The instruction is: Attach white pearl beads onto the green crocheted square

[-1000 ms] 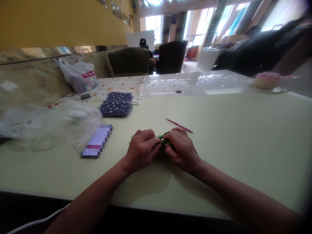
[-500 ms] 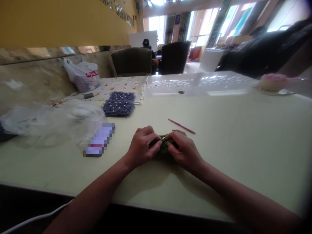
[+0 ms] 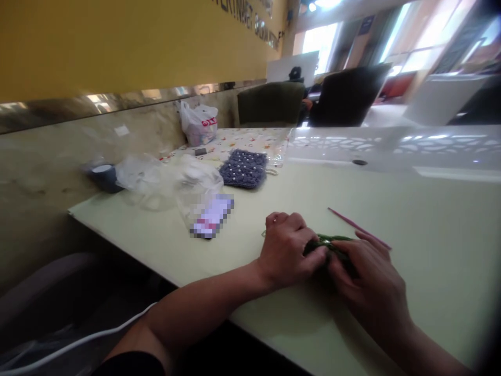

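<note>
Green crochet piece [image 3: 332, 241] lay flat on the pale table [image 3: 430, 219], mostly covered, only its top edge showing between the two hands. Left hand [image 3: 287, 250] was curled, thumb and fingertips closed on the piece's left end. Right hand [image 3: 371, 284] was cupped over the right part, fingers pinched down on it. The fingertips of both hands met at the yarn, so the piece sat directly under and between them, close to the near table edge.

Judgement on handling: soft, stretchy yarn work, so a light pinch at the edge likely served better than a hard squeeze. Keeping it pressed on the table with both hands close together should have stopped it twisting. Stitch detail was too blurred to read.

Pink crochet hook [image 3: 358, 228] lay on the table just beyond the right hand, not held, and I could not tell whether it touched the fingers. A blurred-out phone [image 3: 212, 215] lay to the left, near the left hand but apart from it. Farther back was a purple beaded crochet piece [image 3: 243, 168], with a crumpled clear plastic bag [image 3: 168, 175] beside it. A white shopping bag [image 3: 199, 122] stood by the wall, well apart. A white cable [image 3: 78, 342] ran below the table edge.
</note>
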`<state>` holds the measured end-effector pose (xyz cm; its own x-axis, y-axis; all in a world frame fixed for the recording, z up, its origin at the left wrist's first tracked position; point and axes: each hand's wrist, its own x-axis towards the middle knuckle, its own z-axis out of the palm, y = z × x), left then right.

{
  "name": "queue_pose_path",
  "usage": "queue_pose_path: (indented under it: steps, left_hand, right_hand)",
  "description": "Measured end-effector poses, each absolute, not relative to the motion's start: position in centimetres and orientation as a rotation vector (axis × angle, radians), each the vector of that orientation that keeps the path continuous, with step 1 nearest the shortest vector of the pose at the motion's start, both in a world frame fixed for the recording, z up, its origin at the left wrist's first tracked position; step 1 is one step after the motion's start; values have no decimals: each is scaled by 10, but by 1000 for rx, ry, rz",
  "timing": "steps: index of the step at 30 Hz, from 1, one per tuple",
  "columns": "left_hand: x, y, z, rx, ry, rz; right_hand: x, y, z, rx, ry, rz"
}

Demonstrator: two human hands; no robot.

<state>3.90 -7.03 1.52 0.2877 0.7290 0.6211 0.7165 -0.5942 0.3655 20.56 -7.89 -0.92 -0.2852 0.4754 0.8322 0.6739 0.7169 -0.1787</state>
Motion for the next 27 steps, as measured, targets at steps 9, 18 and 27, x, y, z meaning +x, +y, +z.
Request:
queue_pose_path:
  steps: [9,18,27]
  left_hand:
    - [44,-75,15,2412,1458,1291]
    - [45,-75,13,2359,1499,1235]
    - [45,-74,13,2363,1486,1199]
  right_hand:
    - [203,-81,-8,-842,-1962,-373]
    - [199,-82,-10,-825,-1976,-486]
    - [197,-83,-13,-840,-1991,-453]
